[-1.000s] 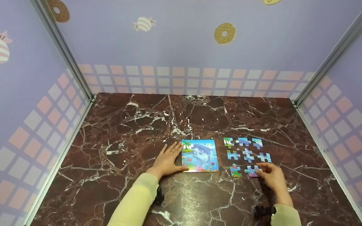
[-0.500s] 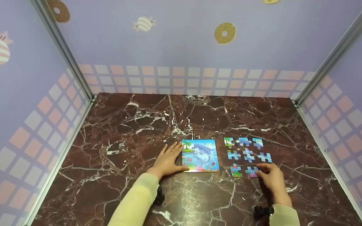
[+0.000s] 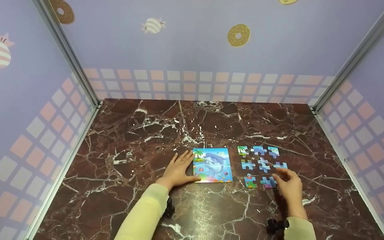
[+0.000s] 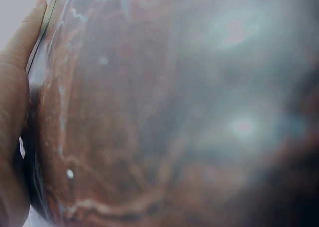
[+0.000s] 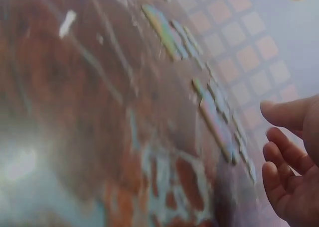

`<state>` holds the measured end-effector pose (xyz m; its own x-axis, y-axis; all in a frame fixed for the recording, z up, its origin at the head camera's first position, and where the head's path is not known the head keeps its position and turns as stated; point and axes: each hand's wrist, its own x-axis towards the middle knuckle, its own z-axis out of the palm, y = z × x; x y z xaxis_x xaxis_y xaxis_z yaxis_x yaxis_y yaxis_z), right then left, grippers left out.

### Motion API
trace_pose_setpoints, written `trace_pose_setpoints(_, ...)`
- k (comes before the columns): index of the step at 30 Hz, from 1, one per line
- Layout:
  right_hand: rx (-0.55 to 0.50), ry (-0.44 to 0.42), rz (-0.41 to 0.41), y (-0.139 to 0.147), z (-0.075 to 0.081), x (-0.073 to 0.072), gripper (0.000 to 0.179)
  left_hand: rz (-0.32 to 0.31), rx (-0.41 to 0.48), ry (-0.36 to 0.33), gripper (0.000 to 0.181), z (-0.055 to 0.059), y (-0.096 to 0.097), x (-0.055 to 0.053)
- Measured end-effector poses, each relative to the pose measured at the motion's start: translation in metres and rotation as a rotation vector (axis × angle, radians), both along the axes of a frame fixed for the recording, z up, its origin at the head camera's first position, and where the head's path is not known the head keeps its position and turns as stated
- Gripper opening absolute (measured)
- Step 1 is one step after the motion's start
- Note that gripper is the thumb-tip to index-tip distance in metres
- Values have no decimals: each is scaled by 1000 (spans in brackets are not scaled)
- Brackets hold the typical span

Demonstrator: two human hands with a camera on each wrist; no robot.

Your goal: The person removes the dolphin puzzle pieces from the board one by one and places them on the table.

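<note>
puzzle board: the puzzle board (image 3: 212, 165) with the dolphin picture lies flat on the marble table (image 3: 138, 140), near the front, a bit right of centre; nothing on top of it.
loose pieces: loose puzzle pieces (image 3: 261, 160) lie in rough rows just right of the board, none touching it (count unclear, about eight).
near piece: the near-right piece (image 3: 267, 182) lies flat at the near end of the group, just beside the right fingertips.
edges/room: wide bare marble to the left and far side; metal frame posts (image 3: 68, 56) at the far corners, patterned walls close in left, right and far.
left hand: left hand (image 3: 177, 170) flat on the table, fingers straight, thumb along the board's near-left edge, touching it; holds nothing.
right hand: right hand (image 3: 288, 186) just right of the near piece, fingers loosely curved and spread (right wrist view shows them apart, gripping nothing); released.
sleeves: pale yellow sleeves (image 3: 142, 213) on both arms.
</note>
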<state>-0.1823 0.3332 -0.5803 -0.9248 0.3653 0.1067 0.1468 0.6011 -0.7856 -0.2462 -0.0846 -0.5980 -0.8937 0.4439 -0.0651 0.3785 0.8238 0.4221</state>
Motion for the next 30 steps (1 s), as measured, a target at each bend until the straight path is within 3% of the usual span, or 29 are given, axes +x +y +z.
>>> trace_pose_setpoints(7,-125,13,95,-21,7,-11,32,2,-8,0,110,0,0,0)
trace_pose_setpoints(17,-222,40,267,-60,10,-26,33,-6,-18,4,110,-1,0,-1)
trace_pose_setpoints(30,-280,-38,476,-106,4,-38,41,-5,-13,10,110,0,0,-1)
